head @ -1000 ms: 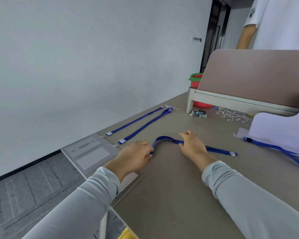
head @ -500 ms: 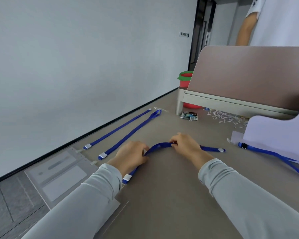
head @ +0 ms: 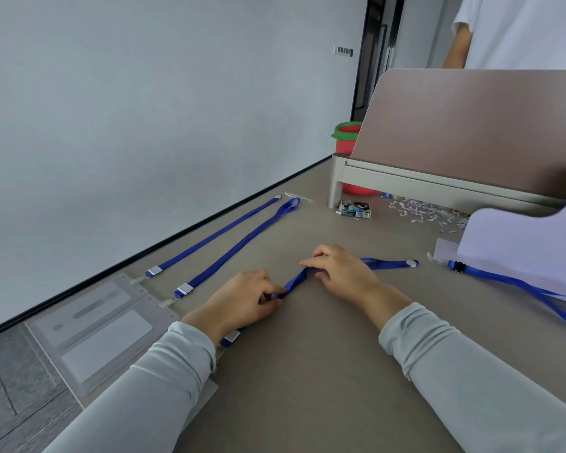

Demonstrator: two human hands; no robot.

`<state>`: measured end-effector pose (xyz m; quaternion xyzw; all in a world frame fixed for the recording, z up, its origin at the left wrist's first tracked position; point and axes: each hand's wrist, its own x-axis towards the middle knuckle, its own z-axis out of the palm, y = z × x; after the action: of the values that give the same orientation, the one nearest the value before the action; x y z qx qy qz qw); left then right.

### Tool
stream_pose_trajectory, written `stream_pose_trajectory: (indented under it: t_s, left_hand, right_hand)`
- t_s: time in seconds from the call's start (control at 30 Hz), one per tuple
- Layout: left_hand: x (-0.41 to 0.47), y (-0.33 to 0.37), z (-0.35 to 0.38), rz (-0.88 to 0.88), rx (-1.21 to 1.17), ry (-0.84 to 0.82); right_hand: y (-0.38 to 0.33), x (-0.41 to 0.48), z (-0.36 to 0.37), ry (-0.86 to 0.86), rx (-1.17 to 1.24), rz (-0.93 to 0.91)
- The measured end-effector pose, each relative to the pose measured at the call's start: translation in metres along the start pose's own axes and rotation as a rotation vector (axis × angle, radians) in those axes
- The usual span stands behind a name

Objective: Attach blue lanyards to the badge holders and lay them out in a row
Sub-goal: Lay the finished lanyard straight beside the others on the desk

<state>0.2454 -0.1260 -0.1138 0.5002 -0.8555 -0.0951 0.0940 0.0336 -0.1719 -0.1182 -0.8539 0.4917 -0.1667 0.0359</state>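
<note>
Left grip [head: 242, 302] and right grip [head: 340, 273] each pinch one blue lanyard [head: 296, 280] on the surface [head: 307, 371].
Clear badge holders [head: 92, 325] nearby hold pale cards.

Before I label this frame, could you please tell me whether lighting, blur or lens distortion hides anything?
Head view: soft, even light, faint shadows beneath the left hand and right hand holding the blue lanyard, all sharp; head view: the wide lens skews the partition; head view: the clear badge holders barely stand out.
</note>
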Motion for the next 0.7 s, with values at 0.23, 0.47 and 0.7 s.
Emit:
stream_pose_trajectory:
  t_s: [0.23, 0.47, 0.7]
  left_hand:
    - [-0.003, 0.001, -0.004, -0.024, -0.041, 0.012]
    - [-0.003, -0.001, -0.003, -0.026, -0.087, 0.036]
    - [-0.004, -0.003, 0.000, -0.016, -0.113, 0.057]
  right_hand:
    - [0.002, 0.009, -0.004, 0.006, -0.154, 0.091]
    - [-0.002, 0.023, -0.004, 0.390, 0.019, 0.009]
    - [0.017, 0.018, 0.008, 0.249, 0.495, 0.274]
